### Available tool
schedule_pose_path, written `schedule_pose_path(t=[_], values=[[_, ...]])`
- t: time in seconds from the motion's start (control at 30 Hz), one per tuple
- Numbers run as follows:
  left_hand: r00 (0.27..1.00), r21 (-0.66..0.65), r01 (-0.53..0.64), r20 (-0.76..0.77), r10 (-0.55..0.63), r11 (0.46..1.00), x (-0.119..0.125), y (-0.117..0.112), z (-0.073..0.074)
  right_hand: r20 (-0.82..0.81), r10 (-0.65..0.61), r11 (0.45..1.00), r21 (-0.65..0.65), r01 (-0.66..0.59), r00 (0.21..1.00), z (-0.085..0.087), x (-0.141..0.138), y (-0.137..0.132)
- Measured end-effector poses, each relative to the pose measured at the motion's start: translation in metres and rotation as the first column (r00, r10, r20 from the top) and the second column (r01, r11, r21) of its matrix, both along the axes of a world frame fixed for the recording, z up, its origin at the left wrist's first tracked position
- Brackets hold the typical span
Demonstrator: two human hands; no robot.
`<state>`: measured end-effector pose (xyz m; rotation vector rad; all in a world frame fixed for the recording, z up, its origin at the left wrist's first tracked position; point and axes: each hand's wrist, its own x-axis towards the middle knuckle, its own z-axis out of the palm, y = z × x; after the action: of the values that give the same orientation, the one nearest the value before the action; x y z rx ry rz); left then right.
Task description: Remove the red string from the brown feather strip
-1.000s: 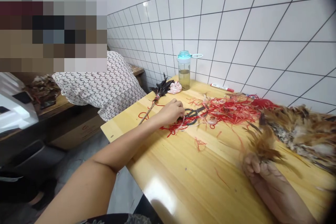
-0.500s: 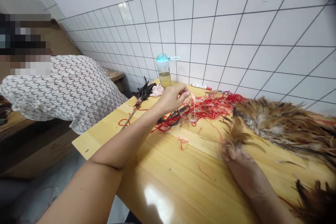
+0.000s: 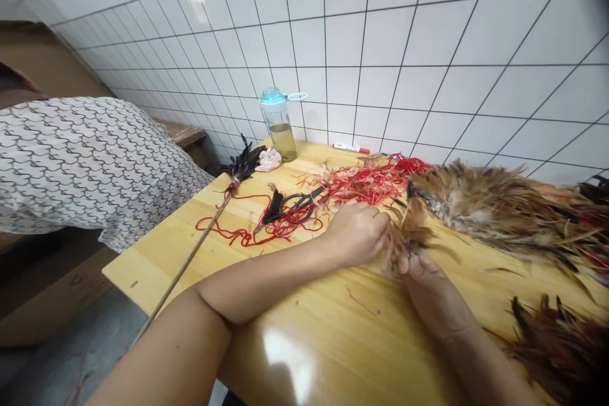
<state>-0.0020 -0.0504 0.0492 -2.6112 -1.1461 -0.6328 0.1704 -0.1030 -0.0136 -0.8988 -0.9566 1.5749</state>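
Note:
In my right hand a small bunch of brown feathers is pinched by its base, tips upward. My left hand is closed beside it, knuckles up, with a thin pale pink strip at its fingertips, hanging next to the feather bases. The strip is partly hidden by the fingers. Behind the left hand lie black-handled scissors among a tangle of red string. To the right of both hands spreads a large pile of brown feathers.
A stick with black feathers tied at its end crosses the left side of the wooden table. A bottle with a blue lid, a pink scrunchie and a marker are near the tiled wall. A person in a patterned top is on the left.
My left hand has come from above the red string, rightward and down to the feather bunch, bringing the pale strip along. My right hand still holds the bunch. The view has shifted slightly right.

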Motion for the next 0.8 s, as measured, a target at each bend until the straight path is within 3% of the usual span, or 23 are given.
schedule_pose_path(t=[0.2, 0.3, 0.53, 0.67, 0.8], values=[[0.971, -0.073, 0.11, 0.22, -0.092, 0.991, 0.002, -0.003, -0.013, -0.043, -0.019, 1.0, 0.0, 0.019, 0.999, 0.003, -0.001, 0.002], [0.945, -0.141, 0.145, 0.312, -0.095, 0.979, -0.003, -0.002, -0.015, -0.114, 0.018, 0.997, -0.067, -0.026, 0.993, 0.009, -0.001, 0.004], [0.925, -0.155, 0.196, 0.356, -0.131, 0.968, -0.01, 0.003, -0.019, -0.167, 0.004, 0.989, -0.147, -0.029, 0.986, 0.015, 0.0, 0.006], [0.929, -0.168, 0.256, 0.313, -0.195, 0.952, -0.012, 0.002, -0.019, -0.126, -0.114, 0.984, -0.149, 0.094, 0.986, 0.018, 0.0, 0.007], [0.939, -0.125, 0.308, 0.201, -0.28, 0.943, -0.009, -0.004, -0.018, 0.137, -0.265, 0.959, -0.067, 0.276, 0.954, 0.014, 0.001, 0.008]])
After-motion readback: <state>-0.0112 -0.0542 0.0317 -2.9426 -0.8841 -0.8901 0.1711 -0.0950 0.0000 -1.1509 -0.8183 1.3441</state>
